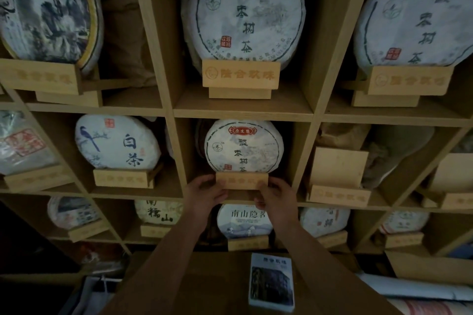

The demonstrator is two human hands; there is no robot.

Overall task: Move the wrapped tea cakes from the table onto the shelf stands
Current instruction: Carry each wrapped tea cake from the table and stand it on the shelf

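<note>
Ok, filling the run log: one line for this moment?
step: seating stand | left hand: grips wooden stand | right hand: grips stand | tea cake: upright on stand, middle cubby

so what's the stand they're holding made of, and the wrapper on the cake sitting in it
The pale rectangular stand, held at each end by the left hand and right hand, looks like unfinished light wood: matte, with characters seemingly engraved in its front. The round white tea cake on it seems wrapped in thin paper: matte, creased at the rim, printed with ink.
</note>
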